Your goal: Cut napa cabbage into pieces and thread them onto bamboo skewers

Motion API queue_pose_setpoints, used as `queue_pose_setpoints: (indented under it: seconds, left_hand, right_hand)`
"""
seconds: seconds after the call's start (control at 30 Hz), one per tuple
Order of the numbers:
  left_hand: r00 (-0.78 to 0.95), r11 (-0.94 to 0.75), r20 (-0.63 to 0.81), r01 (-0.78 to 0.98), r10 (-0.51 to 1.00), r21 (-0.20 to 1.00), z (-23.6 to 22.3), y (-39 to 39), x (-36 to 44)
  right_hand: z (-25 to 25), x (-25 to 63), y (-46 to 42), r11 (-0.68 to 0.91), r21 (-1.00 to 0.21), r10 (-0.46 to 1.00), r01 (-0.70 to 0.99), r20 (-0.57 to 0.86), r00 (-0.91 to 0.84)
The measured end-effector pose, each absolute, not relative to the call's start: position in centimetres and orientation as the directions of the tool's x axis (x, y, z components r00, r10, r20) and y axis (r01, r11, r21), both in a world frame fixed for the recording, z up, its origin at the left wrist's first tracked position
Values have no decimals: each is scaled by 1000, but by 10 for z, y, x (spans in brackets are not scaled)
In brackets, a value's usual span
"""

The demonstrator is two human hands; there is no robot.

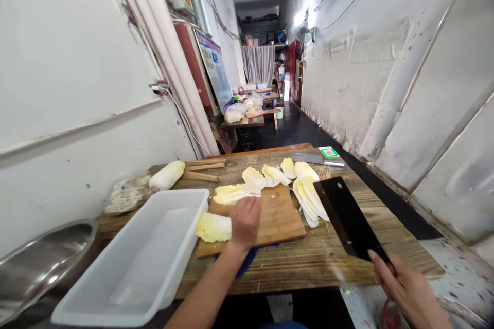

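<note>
My left hand (246,221) is closed over the wooden cutting board (280,216). It touches or covers the end of a napa cabbage leaf (214,227); its fingertips are hidden, so what they grip cannot be made out. Another cabbage leaf (233,194) lies just beyond the knuckles. My right hand (401,282) grips a cleaver (349,216) with a wide dark blade, held out over the table's right side. Beside the blade lies a stack of pale cabbage leaves (309,198). More loose leaves (274,176) are along the board's far edge.
A white plastic tub (154,252) stands left of the board, with a steel bowl (50,262) farther left. Behind the tub are a whole napa cabbage (167,176), wooden sticks (204,165) and a bagged bundle (129,193). A second knife (316,159) lies near the table's far edge.
</note>
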State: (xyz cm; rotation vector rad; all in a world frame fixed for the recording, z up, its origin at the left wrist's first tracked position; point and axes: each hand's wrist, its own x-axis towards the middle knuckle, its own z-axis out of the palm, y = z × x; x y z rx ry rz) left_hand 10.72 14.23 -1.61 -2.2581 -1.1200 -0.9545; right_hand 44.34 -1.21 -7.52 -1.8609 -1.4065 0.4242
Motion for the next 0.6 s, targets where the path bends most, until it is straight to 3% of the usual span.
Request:
queue_pose_setpoints:
  seconds: [0.07, 0.2, 0.27, 0.4, 0.6]
  left_hand:
    - [547, -582, 651, 790, 526, -194, -49, 131, 122]
    - [632, -659, 621, 715, 463, -236, -93, 120, 128]
    - [655, -681, 614, 689, 439, -248, -97, 117, 120]
    - [593, -566, 601, 781, 537, -264, -91, 115, 106]
    - [515, -535, 608, 828, 604, -170, -93, 117, 108]
  right_hand:
    - [-62, 430, 2, -84, -740, 955, 667, 131, 266]
    - [-38, 400, 36, 90, -664, 990, 743, 144, 8]
    - [-25, 385, 53, 171, -559, 984, 811, 138, -112]
    - [-1, 360, 84, 268, -308, 963, 913, 59, -263]
    - [20, 342, 128, 404, -140, 911, 904, -25, -411]
